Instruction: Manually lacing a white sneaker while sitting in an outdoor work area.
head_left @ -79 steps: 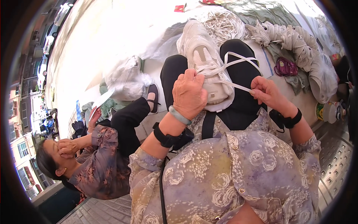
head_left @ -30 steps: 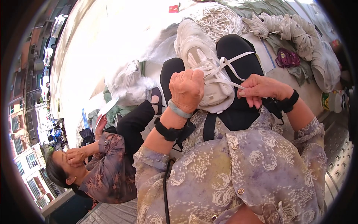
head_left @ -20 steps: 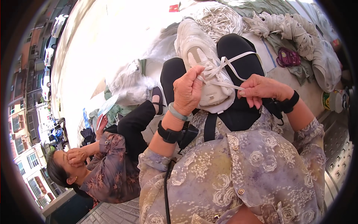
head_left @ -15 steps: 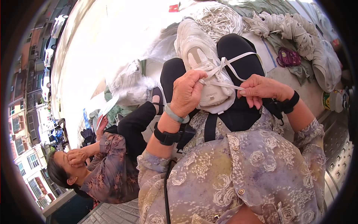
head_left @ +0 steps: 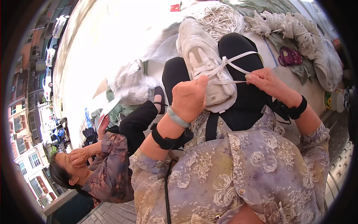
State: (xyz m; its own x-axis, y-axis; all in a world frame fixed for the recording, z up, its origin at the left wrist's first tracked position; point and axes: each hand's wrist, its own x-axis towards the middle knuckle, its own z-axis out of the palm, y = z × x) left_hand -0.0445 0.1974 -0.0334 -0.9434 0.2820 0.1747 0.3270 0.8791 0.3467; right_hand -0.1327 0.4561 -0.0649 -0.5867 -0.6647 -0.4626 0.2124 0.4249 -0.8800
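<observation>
A white sneaker [head_left: 199,43] lies across my lap between my black-clad knees, its toe pointing away from me. Its flat white shoelace [head_left: 244,56] crosses over the tongue area, and one loop hangs over my right knee. My left hand [head_left: 189,98] is closed in a fist beside the shoe's left edge; its fingertips are mostly hidden, but lace runs out of it. My right hand [head_left: 269,84] pinches lace between thumb and forefinger, right of the shoe. A stretch of lace spans the gap between both hands.
Beyond the shoe lies a heap of white laces [head_left: 220,20]. White shoes [head_left: 298,31] are piled at the far right, near a purple purse [head_left: 289,56]. A white plastic bag [head_left: 132,84] sits left. Close on my left is a seated person [head_left: 108,164].
My right hand has moved right and away from me, drawing the lace out. My left fist has turned, its back now facing up, and shifted slightly nearer me.
</observation>
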